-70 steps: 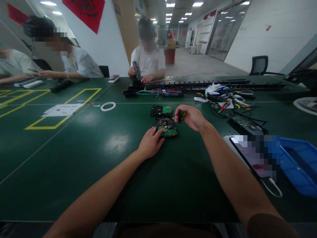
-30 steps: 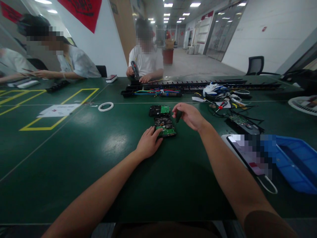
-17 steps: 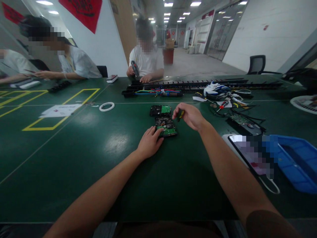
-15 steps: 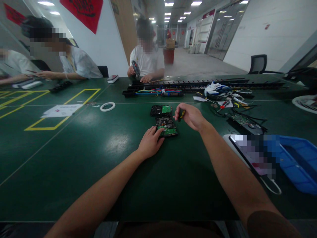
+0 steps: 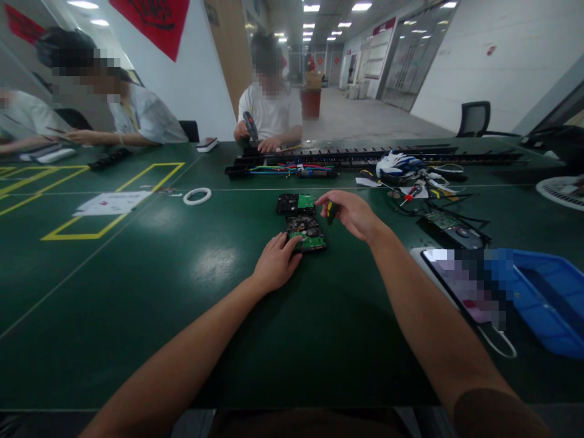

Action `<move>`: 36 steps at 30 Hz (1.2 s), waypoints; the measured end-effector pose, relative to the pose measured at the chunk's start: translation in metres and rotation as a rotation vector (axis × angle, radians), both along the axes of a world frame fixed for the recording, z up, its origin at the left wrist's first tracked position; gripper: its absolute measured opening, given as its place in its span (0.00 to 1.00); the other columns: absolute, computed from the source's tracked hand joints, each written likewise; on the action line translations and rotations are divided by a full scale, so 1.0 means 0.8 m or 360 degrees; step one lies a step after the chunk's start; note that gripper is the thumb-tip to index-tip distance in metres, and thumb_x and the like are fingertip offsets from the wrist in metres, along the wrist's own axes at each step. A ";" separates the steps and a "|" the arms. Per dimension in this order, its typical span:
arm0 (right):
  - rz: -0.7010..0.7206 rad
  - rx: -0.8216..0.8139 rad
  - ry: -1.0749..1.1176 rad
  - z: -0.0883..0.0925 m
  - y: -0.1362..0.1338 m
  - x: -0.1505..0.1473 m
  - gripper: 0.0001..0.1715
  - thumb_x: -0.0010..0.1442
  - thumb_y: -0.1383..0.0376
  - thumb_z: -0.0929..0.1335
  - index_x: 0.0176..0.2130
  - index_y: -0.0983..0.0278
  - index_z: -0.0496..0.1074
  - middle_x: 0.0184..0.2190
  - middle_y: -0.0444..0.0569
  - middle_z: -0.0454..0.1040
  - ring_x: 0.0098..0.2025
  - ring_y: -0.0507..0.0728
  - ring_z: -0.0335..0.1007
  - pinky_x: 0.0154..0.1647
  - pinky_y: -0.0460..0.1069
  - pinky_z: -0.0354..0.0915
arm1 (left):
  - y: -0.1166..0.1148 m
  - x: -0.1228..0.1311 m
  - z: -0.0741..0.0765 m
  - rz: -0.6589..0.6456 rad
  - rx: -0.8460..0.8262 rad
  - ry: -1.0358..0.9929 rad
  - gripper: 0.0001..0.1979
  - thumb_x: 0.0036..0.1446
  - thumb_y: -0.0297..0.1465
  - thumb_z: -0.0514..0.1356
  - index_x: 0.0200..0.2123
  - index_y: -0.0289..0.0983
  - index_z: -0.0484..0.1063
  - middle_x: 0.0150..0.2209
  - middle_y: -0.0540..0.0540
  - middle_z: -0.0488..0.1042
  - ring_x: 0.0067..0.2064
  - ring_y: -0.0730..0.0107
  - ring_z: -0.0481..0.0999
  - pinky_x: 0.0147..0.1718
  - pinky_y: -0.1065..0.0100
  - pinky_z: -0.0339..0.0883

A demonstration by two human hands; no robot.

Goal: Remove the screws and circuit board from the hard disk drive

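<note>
Green desk (image 5: 219, 340), frame centre: lower hard drive (image 5: 314, 243), long axis apparently running up-frame. Left hand (image 5: 277, 263) nearer, touching its left side; grip closure cannot be told. Right hand (image 5: 349, 214) clasps screwdriver (image 5: 331, 212), up-right of drive, shaft angled down toward its right edge.

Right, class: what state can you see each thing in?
Screwdriver: held, tip down
Near hard drive: lying flat, circuit side up
Left hand: resting on near hard drive
Right hand: curled around screwdriver
Phone: face up, screen lit
Gloves: bunched, unworn
White ring: lying flat
Drill: in co-worker's hand, tilted
</note>
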State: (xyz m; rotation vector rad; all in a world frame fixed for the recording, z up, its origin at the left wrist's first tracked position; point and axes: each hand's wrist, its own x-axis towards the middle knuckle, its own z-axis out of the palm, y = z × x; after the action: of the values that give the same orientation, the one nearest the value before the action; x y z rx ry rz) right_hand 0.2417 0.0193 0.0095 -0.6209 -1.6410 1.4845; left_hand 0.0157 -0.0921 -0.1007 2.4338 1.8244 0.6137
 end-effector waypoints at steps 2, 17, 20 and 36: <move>-0.0016 0.0019 -0.0025 0.002 -0.001 0.000 0.15 0.66 0.58 0.67 0.37 0.63 0.80 0.34 0.50 0.76 0.38 0.57 0.71 0.41 0.54 0.64 | 0.000 0.000 0.000 0.0003 0.0008 0.0004 0.26 0.72 0.39 0.56 0.70 0.41 0.62 0.69 0.34 0.65 0.73 0.43 0.62 0.69 0.42 0.60; 0.0054 -0.0202 0.0082 -0.004 0.000 -0.005 0.14 0.66 0.57 0.66 0.34 0.61 0.74 0.28 0.46 0.71 0.31 0.56 0.70 0.39 0.54 0.65 | -0.001 0.002 0.002 0.0002 0.0017 0.0015 0.26 0.72 0.39 0.56 0.70 0.40 0.62 0.69 0.34 0.66 0.73 0.44 0.61 0.69 0.43 0.60; 0.0032 -0.0219 0.0088 -0.004 0.002 -0.005 0.17 0.67 0.56 0.64 0.34 0.62 0.77 0.28 0.47 0.71 0.32 0.56 0.70 0.40 0.54 0.65 | -0.001 0.001 0.003 0.0000 0.0014 0.0018 0.26 0.72 0.39 0.55 0.70 0.40 0.62 0.69 0.33 0.65 0.73 0.44 0.62 0.69 0.43 0.60; 0.0000 -0.0103 -0.0008 0.000 -0.002 -0.002 0.13 0.66 0.56 0.68 0.39 0.62 0.78 0.36 0.49 0.75 0.40 0.58 0.73 0.45 0.55 0.67 | 0.000 0.001 0.001 -0.0007 0.0012 -0.0016 0.26 0.72 0.40 0.55 0.70 0.43 0.61 0.69 0.36 0.66 0.73 0.44 0.62 0.69 0.41 0.60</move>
State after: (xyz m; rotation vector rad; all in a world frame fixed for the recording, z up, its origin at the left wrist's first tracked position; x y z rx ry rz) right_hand 0.2401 0.0178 0.0098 -0.6610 -1.6019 1.5424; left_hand 0.0162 -0.0923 -0.1002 2.4345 1.8156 0.6325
